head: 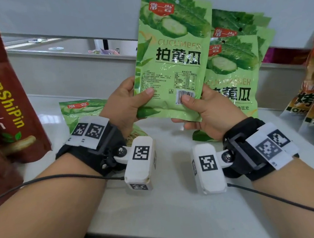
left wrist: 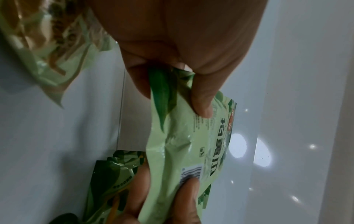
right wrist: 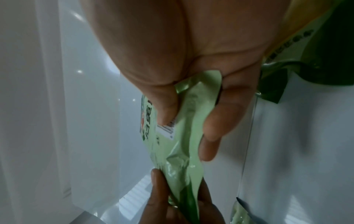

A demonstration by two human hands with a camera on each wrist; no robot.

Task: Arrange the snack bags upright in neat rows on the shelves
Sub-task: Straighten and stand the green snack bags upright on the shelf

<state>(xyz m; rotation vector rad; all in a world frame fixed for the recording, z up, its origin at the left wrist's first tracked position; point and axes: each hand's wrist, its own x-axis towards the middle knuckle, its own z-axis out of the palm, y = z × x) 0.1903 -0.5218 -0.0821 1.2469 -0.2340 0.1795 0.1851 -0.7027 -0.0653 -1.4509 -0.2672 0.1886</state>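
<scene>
- One green cucumber snack bag [head: 172, 61] is held upright above the white shelf [head: 168, 202]; left hand [head: 127, 104] and right hand [head: 207, 105] pinch its bottom corners.
- At least three matching bags [head: 238, 61] stand behind; another [head: 82, 109] lies flat.
- One red bag [head: 3, 89] stands left.

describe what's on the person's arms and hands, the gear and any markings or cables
Both forearms are bare, no sleeves or gloves. Each wrist carries a black strap with a black bracket, white plates printed with black square tag patterns, and a white boxy module hinged below it, also tagged. A thin black cable runs from each module. The left hand and right hand wear nothing.
</scene>
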